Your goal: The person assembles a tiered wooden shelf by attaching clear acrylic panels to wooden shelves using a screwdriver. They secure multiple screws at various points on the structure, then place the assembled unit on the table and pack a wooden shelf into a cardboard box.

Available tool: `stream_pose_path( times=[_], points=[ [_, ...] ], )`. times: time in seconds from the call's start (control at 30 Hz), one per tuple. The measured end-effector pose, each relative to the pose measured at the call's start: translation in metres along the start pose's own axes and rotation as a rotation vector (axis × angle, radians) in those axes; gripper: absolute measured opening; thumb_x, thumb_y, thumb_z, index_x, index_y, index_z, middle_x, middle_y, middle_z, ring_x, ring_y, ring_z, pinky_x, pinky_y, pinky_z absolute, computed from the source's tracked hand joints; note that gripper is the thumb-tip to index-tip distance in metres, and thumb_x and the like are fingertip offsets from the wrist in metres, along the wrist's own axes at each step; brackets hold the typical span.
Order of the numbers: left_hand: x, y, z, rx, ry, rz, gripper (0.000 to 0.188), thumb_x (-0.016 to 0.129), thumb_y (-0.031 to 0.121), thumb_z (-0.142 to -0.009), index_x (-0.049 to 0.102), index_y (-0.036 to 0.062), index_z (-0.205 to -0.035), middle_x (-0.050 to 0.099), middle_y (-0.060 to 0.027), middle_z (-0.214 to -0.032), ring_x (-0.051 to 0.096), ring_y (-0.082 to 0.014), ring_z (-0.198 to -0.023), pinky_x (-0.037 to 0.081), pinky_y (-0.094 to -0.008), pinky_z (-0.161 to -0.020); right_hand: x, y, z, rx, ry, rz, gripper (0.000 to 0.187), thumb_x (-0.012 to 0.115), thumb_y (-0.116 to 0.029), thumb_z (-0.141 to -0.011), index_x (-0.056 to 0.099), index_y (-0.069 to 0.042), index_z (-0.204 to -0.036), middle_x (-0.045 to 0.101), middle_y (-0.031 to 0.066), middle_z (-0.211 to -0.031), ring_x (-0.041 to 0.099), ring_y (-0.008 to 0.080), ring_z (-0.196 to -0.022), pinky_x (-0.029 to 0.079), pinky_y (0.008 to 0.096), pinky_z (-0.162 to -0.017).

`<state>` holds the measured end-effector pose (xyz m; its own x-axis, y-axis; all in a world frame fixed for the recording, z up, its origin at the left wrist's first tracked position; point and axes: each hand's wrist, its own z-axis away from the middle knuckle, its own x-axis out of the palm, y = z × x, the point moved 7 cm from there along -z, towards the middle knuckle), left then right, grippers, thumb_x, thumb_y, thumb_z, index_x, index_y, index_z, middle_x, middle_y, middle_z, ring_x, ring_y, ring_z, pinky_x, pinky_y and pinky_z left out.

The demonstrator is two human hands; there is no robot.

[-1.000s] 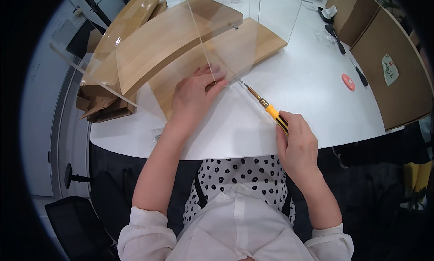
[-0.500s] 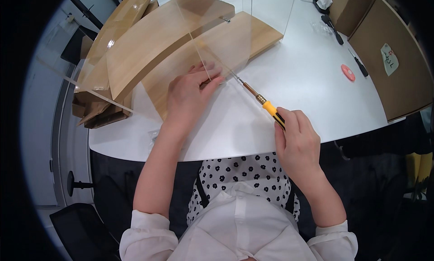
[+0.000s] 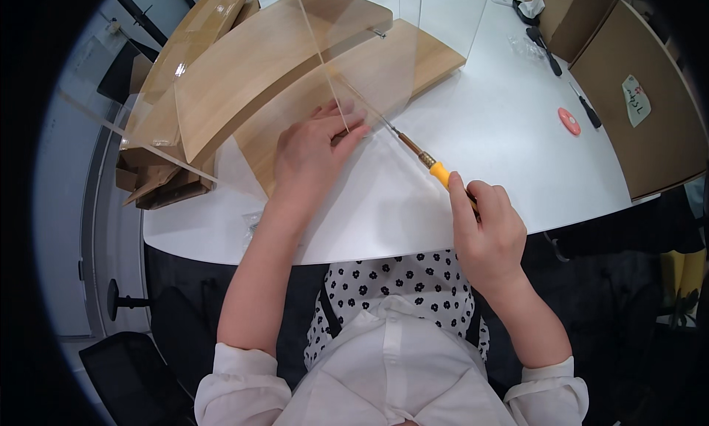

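My right hand is closed round the yellow and black handle of a screwdriver. Its long shaft points up and left; the tip meets the lower edge of a clear plastic panel, though the exact contact is too fine to make out. My left hand grips that panel near its lower corner, thumb on the near side and fingers partly seen through the plastic. Behind the panel lies a flat light-wood board. A curved light-wood board stands above it, with a small metal fitting near its right end.
On the white table to the right are a pink oval tool, a small screwdriver and another dark-handled one. A cardboard box stands at the right edge. Opened cardboard sits at the left.
My right hand has turned on the screwdriver handle, the forefinger now stretched along it and more of the handle covered. The panel and curved board have shifted slightly right in view.
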<state>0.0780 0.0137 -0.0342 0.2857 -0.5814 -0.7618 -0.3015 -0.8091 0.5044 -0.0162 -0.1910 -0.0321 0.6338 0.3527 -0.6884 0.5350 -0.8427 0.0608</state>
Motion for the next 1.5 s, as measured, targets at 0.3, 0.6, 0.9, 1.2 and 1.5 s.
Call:
stream_pose_path(
  times=[0.3, 0.6, 0.9, 1.2, 1.5],
  points=[
    [-0.001, 0.0, 0.0, 0.001, 0.005, 0.006, 0.023, 0.07, 0.019, -0.089, 0.075, 0.007, -0.109, 0.069, -0.015, -0.119, 0.06, -0.0266, -0.124, 0.042, -0.035, -0.111, 0.036, 0.036, 0.019, 1.247, -0.396, -1.293, 0.017, 0.063, -0.012, -0.096, 0.065, 0.004, -0.102, 0.059, -0.0009, -0.068, 0.047, 0.0035, -0.057, 0.035, 0.0201, -0.049],
    [0.001, -0.003, 0.001, 0.041, 0.057, -0.045, 0.022, 0.071, 0.029, -0.089, 0.078, 0.0121, -0.101, 0.072, -0.0117, -0.111, 0.063, -0.026, -0.118, 0.051, -0.0363, -0.099, 0.002, 0.0, -0.007, 0.025, -0.063, -0.045, 0.013, 0.069, -0.002, -0.085, 0.065, 0.003, -0.096, 0.049, 0.0064, -0.071, 0.05, 0.0164, -0.054, 0.04, 0.0276, -0.042],
    [-0.001, -0.006, 0.002, 0.027, 0.064, -0.048, 0.021, 0.071, 0.028, -0.088, 0.078, 0.0122, -0.101, 0.071, -0.0118, -0.113, 0.063, -0.0269, -0.117, 0.052, -0.0364, -0.097, 0.049, 0.036, 0.021, 1.497, -0.469, -1.686, 0.021, 0.064, -0.015, -0.097, 0.064, 0.004, -0.089, 0.062, 0.0062, -0.067, 0.048, 0.0072, -0.049, 0.036, 0.0209, -0.043],
    [-0.003, -0.001, 0.002, 0.015, 0.049, -0.003, 0.02, 0.071, 0.027, -0.089, 0.077, 0.0117, -0.1, 0.071, -0.0106, -0.113, 0.061, -0.026, -0.121, 0.05, -0.0367, -0.102, 0.001, 0.008, -0.016, 0.205, -0.109, -0.17, 0.016, 0.073, -0.005, -0.082, 0.063, 0.002, -0.091, 0.048, 0.008, -0.07, 0.052, 0.0209, -0.056, 0.042, 0.0286, -0.047],
    [-0.001, -0.005, 0.004, 0.026, 0.052, -0.041, 0.021, 0.071, 0.027, -0.088, 0.077, 0.0116, -0.1, 0.071, -0.0123, -0.114, 0.061, -0.0279, -0.12, 0.051, -0.0375, -0.098, 0.053, 0.042, 0.019, 1.499, -0.557, -1.729, 0.021, 0.064, -0.016, -0.097, 0.063, 0.003, -0.088, 0.06, 0.0066, -0.067, 0.048, 0.0069, -0.049, 0.037, 0.0217, -0.043]
  ],
)
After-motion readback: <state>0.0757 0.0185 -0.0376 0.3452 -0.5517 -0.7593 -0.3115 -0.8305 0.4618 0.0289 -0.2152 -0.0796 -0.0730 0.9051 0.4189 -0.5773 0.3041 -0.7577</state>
